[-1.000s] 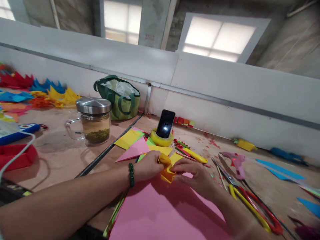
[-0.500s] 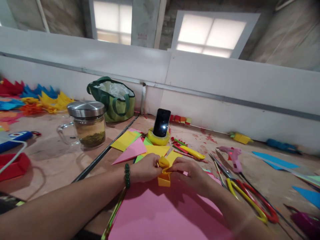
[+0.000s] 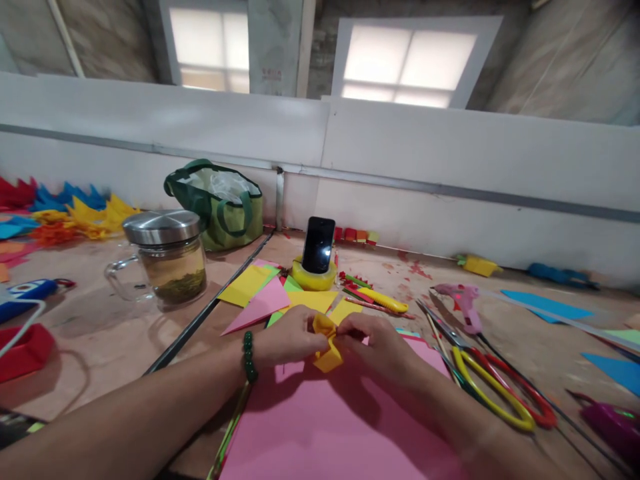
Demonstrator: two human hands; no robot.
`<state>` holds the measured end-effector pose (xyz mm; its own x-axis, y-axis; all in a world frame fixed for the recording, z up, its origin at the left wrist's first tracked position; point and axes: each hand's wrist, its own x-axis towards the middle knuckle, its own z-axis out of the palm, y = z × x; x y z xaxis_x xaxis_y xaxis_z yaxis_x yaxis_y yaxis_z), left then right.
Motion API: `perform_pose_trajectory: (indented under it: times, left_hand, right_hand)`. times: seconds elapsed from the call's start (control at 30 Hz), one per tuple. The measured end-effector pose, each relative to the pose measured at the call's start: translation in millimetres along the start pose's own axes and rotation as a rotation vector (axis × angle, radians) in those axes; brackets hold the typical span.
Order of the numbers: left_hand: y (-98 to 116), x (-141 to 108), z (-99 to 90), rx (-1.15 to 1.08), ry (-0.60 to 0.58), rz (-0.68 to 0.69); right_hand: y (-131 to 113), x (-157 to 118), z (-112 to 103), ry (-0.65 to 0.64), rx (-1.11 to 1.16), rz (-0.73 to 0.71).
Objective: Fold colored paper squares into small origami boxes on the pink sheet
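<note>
Between my two hands is a small folded yellow paper piece [image 3: 329,361], with a looped upper part and a boxy lower end. My left hand [image 3: 291,339], with a green bead bracelet [image 3: 249,357] at the wrist, pinches it from the left. Fingertips of my right hand [image 3: 377,343] are closed on its right side; they hide part of the fold. Below both hands lies a large pink sheet [image 3: 320,427]. Yellow, pink and green paper pieces [image 3: 265,303] lie just beyond my left hand.
A phone [image 3: 319,245] leans in a yellow tape roll [image 3: 315,275]. To the right are a yellow cutter [image 3: 384,300], scissors [image 3: 493,383] and a pink glue gun [image 3: 463,303] with its cord. A glass tea mug [image 3: 173,267] and green bag [image 3: 233,223] stand at left.
The yellow paper piece has tilted, its lower end turning slightly. Both hands still pinch it, with the right fingers shifted a little. The whole view has moved slightly.
</note>
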<state>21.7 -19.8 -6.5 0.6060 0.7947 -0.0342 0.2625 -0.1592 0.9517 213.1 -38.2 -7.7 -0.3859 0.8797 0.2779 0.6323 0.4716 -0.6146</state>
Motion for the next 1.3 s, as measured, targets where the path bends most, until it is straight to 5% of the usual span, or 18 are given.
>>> perform_pose_trajectory:
  times: [0.23, 0.37, 0.53, 0.83, 1.03, 1.3]
  left_hand:
    - [-12.5, 5.1, 5.2, 0.031, 0.145, 0.081]
    - [-10.8, 5.4, 4.5, 0.03, 0.313, 0.211]
    - [-4.6, 1.5, 2.0, 0.041, 0.424, 0.439]
    - [-8.3, 0.0, 1.5, -0.038, 0.335, 0.49]
    - [-2.3, -7.7, -0.4, 0.167, 0.482, 0.597]
    - [-5.1, -8.4, 1.5, 0.121, 0.454, 0.58]
  right_hand:
    - [0.1, 0.9, 0.0, 0.045, 0.075, -0.041]
    - [1.6, 1.8, -0.7, 0.11, 0.356, 0.055]
    - [-0.7, 1.9, -2.6, -0.066, 0.714, 0.147]
    - [-2.4, 1.2, -1.7, 0.001, 0.768, 0.119]
    - [-10.8, -1.4, -1.5, 0.046, 0.857, 0.151]
    - [-25.6, -10.2, 7.9, 0.13, 0.453, -0.067]
